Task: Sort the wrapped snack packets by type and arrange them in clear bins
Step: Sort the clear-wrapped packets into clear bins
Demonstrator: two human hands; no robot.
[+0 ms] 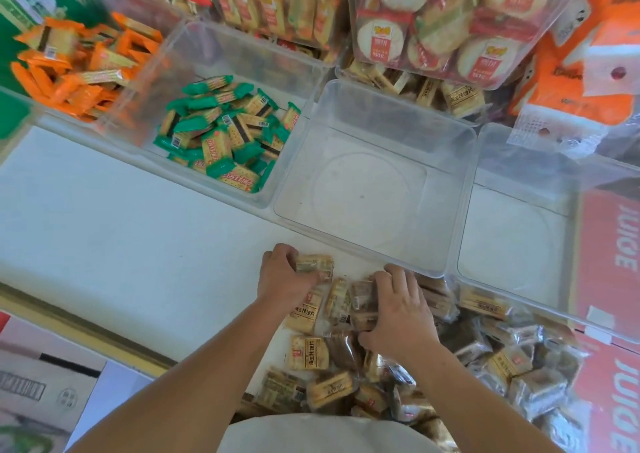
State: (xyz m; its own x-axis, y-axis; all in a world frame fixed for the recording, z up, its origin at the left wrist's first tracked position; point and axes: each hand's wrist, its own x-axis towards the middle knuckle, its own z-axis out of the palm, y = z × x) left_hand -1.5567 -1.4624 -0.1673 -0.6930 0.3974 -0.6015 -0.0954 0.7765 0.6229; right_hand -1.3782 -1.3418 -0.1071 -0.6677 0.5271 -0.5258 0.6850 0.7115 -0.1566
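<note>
Colour-wise it's pretty loud. Upper left, the orange packets (79,68) are bright orange with tan cracker panels. Next to them the green packets (225,130) have green ends, a tan cracker print, a dark stripe and red lettering. The clear bin (464,182) mid-frame is see-through with a faint ring on its floor. Bottom middle, the tan packets (308,352) are beige with dark lettering and a tiny red mark. Top right, the round white snacks (381,37) carry red labels. Right edge: orange-and-white bags (588,82) and a red box (609,245) with white JUICE lettering. The tabletop (121,227) is plain white.
</note>
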